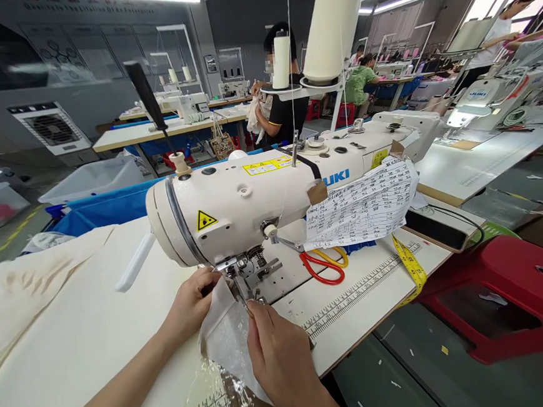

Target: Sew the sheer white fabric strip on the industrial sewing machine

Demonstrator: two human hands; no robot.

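Note:
A white Juki sewing machine (233, 200) stands across the table before me. Beneath its head, near the needle area, lies a thin white piece of cloth (227, 326), its lower part hanging toward the table's front edge. On the cloth's left edge, the fingers of my left hand (192, 302) are closed, partly hidden behind it. My right hand (283, 353) is closed in a pinch at the cloth's right side, just in front of the presser foot area. A narrow metal strip (242, 298) runs up from those fingertips; whether they hold it or the cloth, I cannot tell.
Red-and-yellow-handled scissors (323, 267) lie right of the needle area. A handwritten sheet (363, 205) hangs on the machine. A phone (436, 229) and yellow tape measure (411, 268) lie farther right, above a red stool (508, 291). Cream fabric (28, 279) covers the left. Co-workers sit beyond.

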